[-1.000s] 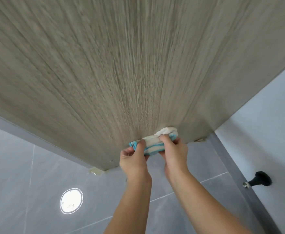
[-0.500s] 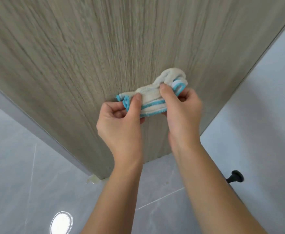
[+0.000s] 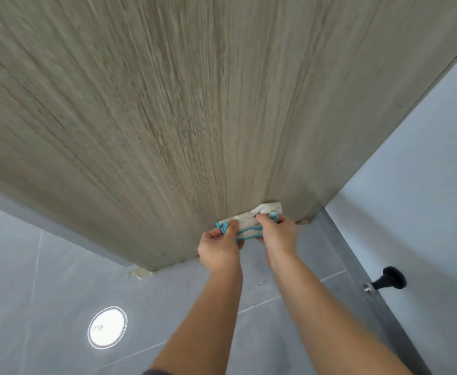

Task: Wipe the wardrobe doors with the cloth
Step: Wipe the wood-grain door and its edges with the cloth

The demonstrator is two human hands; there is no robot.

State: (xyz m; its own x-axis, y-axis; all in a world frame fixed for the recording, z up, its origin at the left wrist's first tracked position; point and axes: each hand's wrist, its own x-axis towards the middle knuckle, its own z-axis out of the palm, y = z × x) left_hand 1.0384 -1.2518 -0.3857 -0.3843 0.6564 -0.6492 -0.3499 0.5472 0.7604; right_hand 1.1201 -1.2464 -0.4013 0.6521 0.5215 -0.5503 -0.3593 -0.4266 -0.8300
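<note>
Cloth (image 3: 251, 220), white with turquoise edging and bunched into a wad, sits lower centre-right of frame, pressed against the wood-grain wardrobe door (image 3: 194, 104) just above the door's bottom edge and near its lower right corner. Left hand (image 3: 219, 247) has the cloth's left end: thumb laid over the blue trim, other fingers curled underneath, so its grip is closed on fabric. Right hand (image 3: 278, 235) has the right half: thumb on top, fingers tucked behind the wad, grip likewise closed on the cloth. Hands are just beside each other, both forearms bare, coming up from the bottom edge of frame. Door fills the upper two thirds of frame, grain streaked by blur. Below it is a grey tiled floor (image 3: 59, 280) with pale grout lines. Round bright light reflection (image 3: 107, 327) on the tile at lower left. Pale sealant blob (image 3: 138, 273) on the floor at the door's lower left corner. Right side of frame: pale wall (image 3: 425, 158) with a dark skirting strip (image 3: 352, 255) at its base, and a black door stop (image 3: 387, 280) with a metal base sticking out at lower right, well apart from the hands
</note>
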